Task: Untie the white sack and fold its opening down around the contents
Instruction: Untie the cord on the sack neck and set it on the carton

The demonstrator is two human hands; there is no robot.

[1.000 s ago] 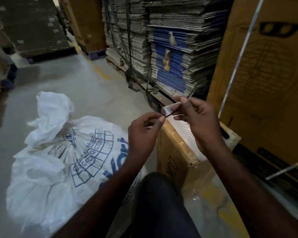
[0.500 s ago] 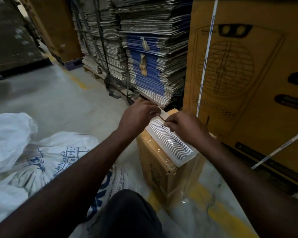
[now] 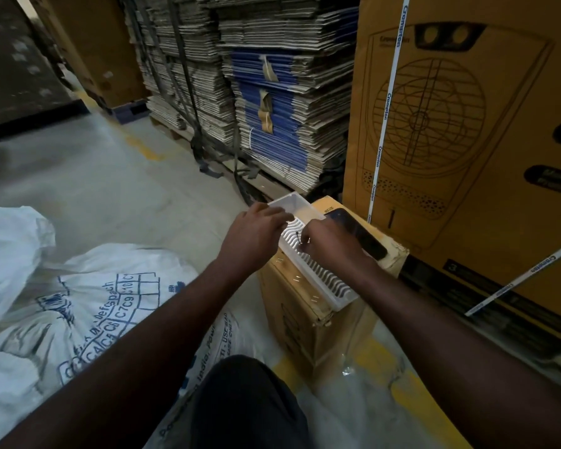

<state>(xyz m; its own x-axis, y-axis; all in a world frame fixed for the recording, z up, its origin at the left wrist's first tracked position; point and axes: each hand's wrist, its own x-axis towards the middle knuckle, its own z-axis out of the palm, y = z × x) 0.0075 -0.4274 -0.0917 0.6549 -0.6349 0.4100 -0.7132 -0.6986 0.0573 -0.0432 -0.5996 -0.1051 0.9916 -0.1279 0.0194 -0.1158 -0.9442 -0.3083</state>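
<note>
The white woven plastic sack (image 3: 88,306) printed in blue lies on the floor at eight o'clock from both hands, nearer the left hand (image 3: 256,233), which like the right hand (image 3: 329,243) pinches something small over a white ribbed tray (image 3: 318,270).

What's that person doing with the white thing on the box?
Both hands, the left hand and right hand, are on a white ridged plastic tray lying on a small cardboard box. The right fingers pinch something thin and dark. The white sack lies untouched on the floor beside them.
</note>
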